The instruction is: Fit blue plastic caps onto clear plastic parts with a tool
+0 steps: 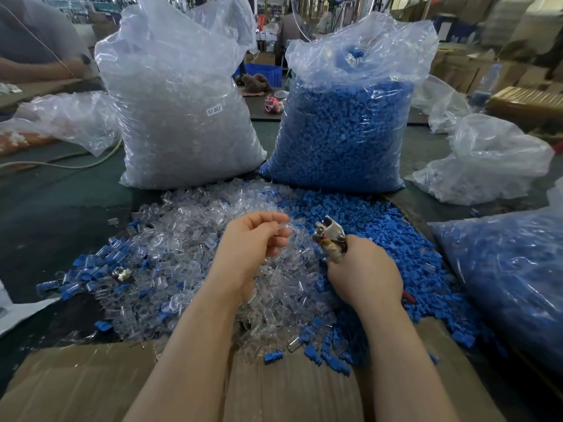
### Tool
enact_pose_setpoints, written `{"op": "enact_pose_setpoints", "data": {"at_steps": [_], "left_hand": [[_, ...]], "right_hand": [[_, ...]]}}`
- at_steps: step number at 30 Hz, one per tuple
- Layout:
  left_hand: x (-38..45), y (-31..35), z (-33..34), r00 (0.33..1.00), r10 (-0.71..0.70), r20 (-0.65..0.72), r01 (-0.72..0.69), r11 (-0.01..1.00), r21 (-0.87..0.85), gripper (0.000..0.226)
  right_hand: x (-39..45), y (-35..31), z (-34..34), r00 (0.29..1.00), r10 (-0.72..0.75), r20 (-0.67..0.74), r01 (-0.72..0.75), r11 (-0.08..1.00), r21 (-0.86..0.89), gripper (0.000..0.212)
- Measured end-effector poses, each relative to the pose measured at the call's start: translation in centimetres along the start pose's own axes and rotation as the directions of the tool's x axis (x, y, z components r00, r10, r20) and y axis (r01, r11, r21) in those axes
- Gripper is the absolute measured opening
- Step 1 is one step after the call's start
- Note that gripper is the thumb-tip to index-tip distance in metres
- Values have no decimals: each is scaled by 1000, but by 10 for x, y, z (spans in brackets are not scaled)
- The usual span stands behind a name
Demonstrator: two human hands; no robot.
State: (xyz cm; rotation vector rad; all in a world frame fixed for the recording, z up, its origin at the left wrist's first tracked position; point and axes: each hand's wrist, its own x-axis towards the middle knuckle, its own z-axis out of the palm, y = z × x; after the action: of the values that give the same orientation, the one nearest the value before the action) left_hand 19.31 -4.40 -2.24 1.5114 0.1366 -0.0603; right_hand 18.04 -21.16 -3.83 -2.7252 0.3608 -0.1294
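Clear-parts bag [182, 95], label "SJ 017" [214, 110]

Two bare forearms reach in from the bottom edge, uncovered as far as they show; no sleeve, glove, watch or ring is seen on them; the left hand [248, 245] and the right hand [364, 274] are likewise bare; fingernails short and unpainted.

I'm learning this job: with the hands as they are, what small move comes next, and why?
Probably bring the clear part pinched in the left hand across to the tool gripped in the right hand: the tool's head looks empty, and no blue cap is held yet.
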Motion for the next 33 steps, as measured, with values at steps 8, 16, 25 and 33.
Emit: {"op": "enact_pose_setpoints", "data": {"at_steps": [8,16,25,33], "left_hand": [[1,-2,3,999,22,-48,-19,998,55,8],[-1,-2,3,989,119,-90,-99,975,199,3],[-3,0,5,991,120,-53,-109,977,183,8],[-3,-1,11,999,44,-13,-44,999,-5,2]], "right_hand": [[-1,4,1,995,83,48,-78,992,-95,11],[1,1,2,998,57,-35,-57,998,-4,22],[3,-1,1,989,33,-142,-4,980,200,15],[-3,-7,-5,993,-64,-103,120,637,761,17]]}}
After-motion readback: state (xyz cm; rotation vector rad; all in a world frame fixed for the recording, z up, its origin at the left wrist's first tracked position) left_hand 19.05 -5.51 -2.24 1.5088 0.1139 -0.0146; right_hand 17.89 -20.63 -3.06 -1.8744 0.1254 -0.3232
